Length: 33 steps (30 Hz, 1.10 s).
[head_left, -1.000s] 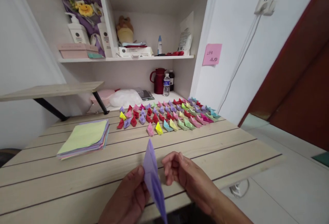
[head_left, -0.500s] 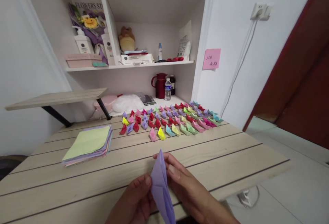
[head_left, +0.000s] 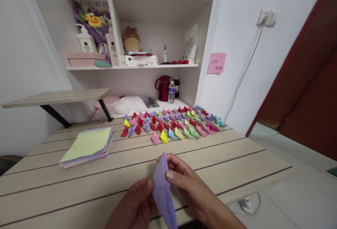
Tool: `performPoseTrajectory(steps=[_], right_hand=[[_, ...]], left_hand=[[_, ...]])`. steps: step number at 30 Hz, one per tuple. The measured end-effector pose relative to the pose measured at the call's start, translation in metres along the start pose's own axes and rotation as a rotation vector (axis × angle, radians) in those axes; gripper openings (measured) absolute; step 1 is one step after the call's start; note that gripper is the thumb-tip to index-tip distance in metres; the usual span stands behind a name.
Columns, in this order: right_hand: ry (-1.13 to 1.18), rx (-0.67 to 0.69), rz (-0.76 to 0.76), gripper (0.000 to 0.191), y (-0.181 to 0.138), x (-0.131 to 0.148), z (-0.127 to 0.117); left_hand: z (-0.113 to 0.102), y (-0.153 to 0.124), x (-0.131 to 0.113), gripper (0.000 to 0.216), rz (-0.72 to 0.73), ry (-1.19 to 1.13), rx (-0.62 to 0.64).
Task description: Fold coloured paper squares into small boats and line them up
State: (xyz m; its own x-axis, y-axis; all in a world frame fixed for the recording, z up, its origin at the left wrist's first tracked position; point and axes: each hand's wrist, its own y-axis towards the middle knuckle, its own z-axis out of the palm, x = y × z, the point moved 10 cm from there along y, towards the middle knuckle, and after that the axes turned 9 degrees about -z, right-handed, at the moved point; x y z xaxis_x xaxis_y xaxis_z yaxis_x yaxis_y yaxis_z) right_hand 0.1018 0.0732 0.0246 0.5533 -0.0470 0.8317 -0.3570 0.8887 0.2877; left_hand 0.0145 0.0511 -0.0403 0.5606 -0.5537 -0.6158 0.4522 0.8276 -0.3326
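A folded purple paper [head_left: 162, 190] stands on edge between both hands above the near edge of the wooden table [head_left: 237, 159]. My left hand [head_left: 134, 204] pinches its left side with the thumb on the fold. My right hand [head_left: 184, 183] grips the upper right side, fingers curled round the tip. Beyond the hands, several small folded paper boats [head_left: 173, 122] in red, pink, yellow, green, blue and purple lie in rows. A stack of coloured paper sheets [head_left: 88, 145] with a light green top sheet lies to the left.
A raised wooden shelf board [head_left: 56, 97] on black brackets juts over the table's back left. White shelves hold a red jug [head_left: 163, 87], a water bottle [head_left: 171, 92], pump bottles and a pink box. A pink note [head_left: 216, 63] is on the wall. The floor drops away on the right.
My right hand has closed onto the purple paper, which it was apart from a second ago. The paper now sits lower and more between both hands. The view shifted slightly.
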Motion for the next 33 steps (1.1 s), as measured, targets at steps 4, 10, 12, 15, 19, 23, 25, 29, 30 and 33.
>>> performPoseTrajectory(steps=[4, 10, 12, 15, 19, 23, 25, 29, 30, 33], right_hand=[[-0.002, 0.006, -0.014, 0.027, 0.002, -0.001, -0.004], [-0.103, -0.046, -0.016, 0.039, 0.003, 0.003, -0.015], [-0.141, -0.047, -0.002, 0.05, 0.001, 0.002, -0.016], [-0.186, -0.04, 0.006, 0.066, 0.0, -0.002, -0.018], [-0.212, -0.036, 0.024, 0.072, -0.001, -0.014, -0.023], [-0.185, -0.01, 0.049, 0.046, 0.001, -0.021, -0.021], [-0.169, 0.007, 0.052, 0.032, 0.001, -0.02, -0.018], [-0.14, 0.011, 0.071, 0.031, -0.001, -0.02, -0.015], [-0.145, 0.009, 0.076, 0.031, -0.002, -0.021, -0.016], [-0.189, -0.006, 0.074, 0.031, -0.004, -0.023, -0.02]], left_hand=[[-0.003, 0.0, 0.001, 0.016, -0.012, -0.001, -0.018], [-0.003, 0.005, 0.001, 0.024, -0.006, 0.048, 0.024], [0.001, 0.006, 0.0, 0.025, -0.002, 0.061, 0.064], [0.005, 0.006, -0.001, 0.027, 0.001, 0.065, 0.096], [0.003, 0.004, -0.003, 0.022, 0.023, 0.041, 0.052], [0.0, 0.003, -0.002, 0.018, 0.039, 0.049, 0.02], [0.0, 0.003, -0.002, 0.019, 0.048, 0.053, 0.014], [0.004, 0.001, -0.002, 0.014, 0.056, 0.066, 0.008], [0.005, 0.0, -0.002, 0.012, 0.059, 0.071, 0.011], [0.008, -0.002, -0.005, 0.01, 0.085, 0.093, 0.014]])
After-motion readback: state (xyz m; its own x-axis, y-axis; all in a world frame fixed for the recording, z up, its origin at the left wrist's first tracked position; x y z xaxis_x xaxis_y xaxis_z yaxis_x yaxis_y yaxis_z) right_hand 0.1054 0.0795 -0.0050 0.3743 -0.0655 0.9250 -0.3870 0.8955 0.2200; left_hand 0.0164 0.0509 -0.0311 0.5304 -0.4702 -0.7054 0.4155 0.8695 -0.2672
